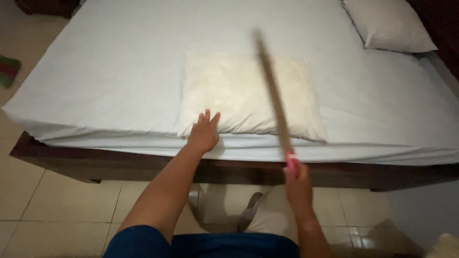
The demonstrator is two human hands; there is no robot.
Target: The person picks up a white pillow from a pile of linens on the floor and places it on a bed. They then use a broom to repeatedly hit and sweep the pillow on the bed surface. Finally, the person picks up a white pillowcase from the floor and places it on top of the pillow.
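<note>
Pillow [248, 93] cream, bare, near bed [119, 62] edge; left hand [204, 134] flat on it; right hand [297, 181] gripping stick [273, 91].

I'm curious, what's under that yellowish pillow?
The pillow lies on a white sheet. The left hand rests on its corner. Whatever is under it is hidden.

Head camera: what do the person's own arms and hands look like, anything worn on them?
Both forearms are bare, with no sleeves reaching them. The left hand and right hand wear no gloves; no rings, watch or bracelets can be made out, though the right hand is blurred. Dark blue clothing shows at the bottom edge.
</note>
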